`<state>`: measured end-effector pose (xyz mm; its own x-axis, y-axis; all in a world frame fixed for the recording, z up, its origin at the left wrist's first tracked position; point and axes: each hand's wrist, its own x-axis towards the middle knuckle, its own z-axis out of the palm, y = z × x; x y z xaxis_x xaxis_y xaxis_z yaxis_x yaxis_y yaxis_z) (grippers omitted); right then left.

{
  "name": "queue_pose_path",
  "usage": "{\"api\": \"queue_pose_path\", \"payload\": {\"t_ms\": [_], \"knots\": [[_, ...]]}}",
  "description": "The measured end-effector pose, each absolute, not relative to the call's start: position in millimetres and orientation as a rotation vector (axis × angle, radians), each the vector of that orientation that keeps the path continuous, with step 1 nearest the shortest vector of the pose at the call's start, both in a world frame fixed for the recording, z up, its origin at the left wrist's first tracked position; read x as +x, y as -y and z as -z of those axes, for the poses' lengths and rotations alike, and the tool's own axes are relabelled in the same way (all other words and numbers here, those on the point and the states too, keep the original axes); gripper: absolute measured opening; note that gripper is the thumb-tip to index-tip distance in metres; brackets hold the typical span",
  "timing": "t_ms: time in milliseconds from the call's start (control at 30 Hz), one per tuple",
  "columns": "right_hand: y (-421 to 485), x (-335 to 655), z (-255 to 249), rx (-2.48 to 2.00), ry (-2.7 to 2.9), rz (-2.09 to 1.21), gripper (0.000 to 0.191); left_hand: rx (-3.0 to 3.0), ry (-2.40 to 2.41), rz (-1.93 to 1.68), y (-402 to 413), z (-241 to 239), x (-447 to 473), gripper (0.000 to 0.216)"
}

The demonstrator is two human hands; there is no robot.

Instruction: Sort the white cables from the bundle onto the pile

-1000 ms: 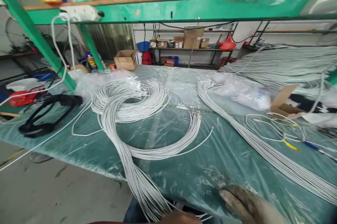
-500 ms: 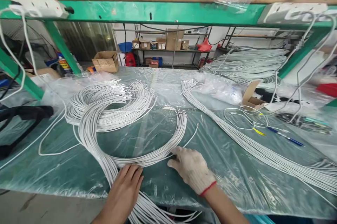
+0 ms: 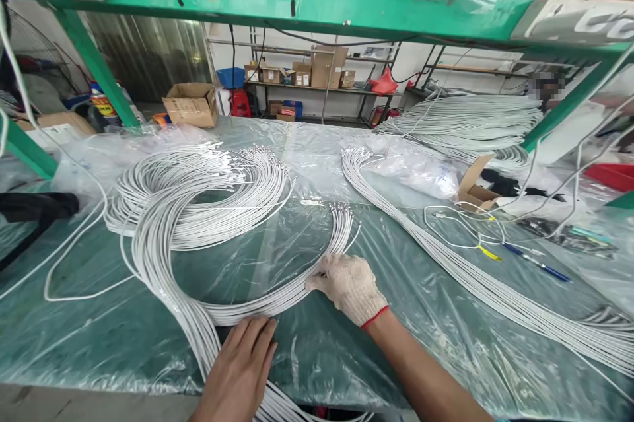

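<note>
My right hand (image 3: 349, 286), in a white knitted glove with a red cuff, has its fingers curled round a white cable (image 3: 355, 238) at the right side of a curved cable bundle (image 3: 270, 306). The cable's free end sticks out above the glove, just right of the bundle's metal-tipped ends. Bare, my left hand (image 3: 242, 362) lies over the cables near the table's front edge, fingers stretched out. Beneath it, white cables run off the front edge. Behind stands a large coil of white cables (image 3: 228, 230), with many small connectors at its ends.
Another long cable bundle (image 3: 446, 263) crosses the right side. A blue pen (image 3: 537, 262) and a yellow-tagged cable (image 3: 489, 252) lie beyond it, near a small open carton (image 3: 478, 194). A green frame beam (image 3: 307, 2) spans above the plastic-covered table (image 3: 307, 369).
My right hand has moved up and left, bringing the single cable against the bundle; its free end is now closer to the others. The left hand stays over the cables. The view has shifted slightly.
</note>
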<state>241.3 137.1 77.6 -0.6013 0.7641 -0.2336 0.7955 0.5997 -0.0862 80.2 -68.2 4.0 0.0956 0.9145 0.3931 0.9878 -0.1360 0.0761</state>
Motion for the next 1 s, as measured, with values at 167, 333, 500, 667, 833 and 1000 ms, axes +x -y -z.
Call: {"api": "queue_pose_path", "payload": {"t_ms": [167,333,500,667,833,1000], "knots": [[-145.0,235.4,-72.6,1.282,-2.672,0.239,0.058,-2.204,1.968,0.588,67.0,0.7,78.7,0.043],[-151.4,235.7,-61.2,1.336,-2.655,0.379,0.055,-2.161,2.022,0.572,65.2,-0.3,84.1,0.043],[-150.4,253.3,-58.8,1.337,-2.799,0.425,0.056,-2.061,2.049,0.588,56.1,8.0,90.6,0.041],[-147.6,287.2,-61.4,1.492,-2.823,0.535,0.058,-1.992,2.021,0.577,46.2,8.7,93.2,0.036],[-135.3,315.3,-56.2,1.588,-2.829,0.661,0.052,-2.053,2.066,0.485,44.1,-8.5,93.5,0.035],[-115.5,328.4,-54.1,1.621,-2.861,0.795,0.050,-2.149,1.993,0.356,38.7,-12.2,84.6,0.034]]}}
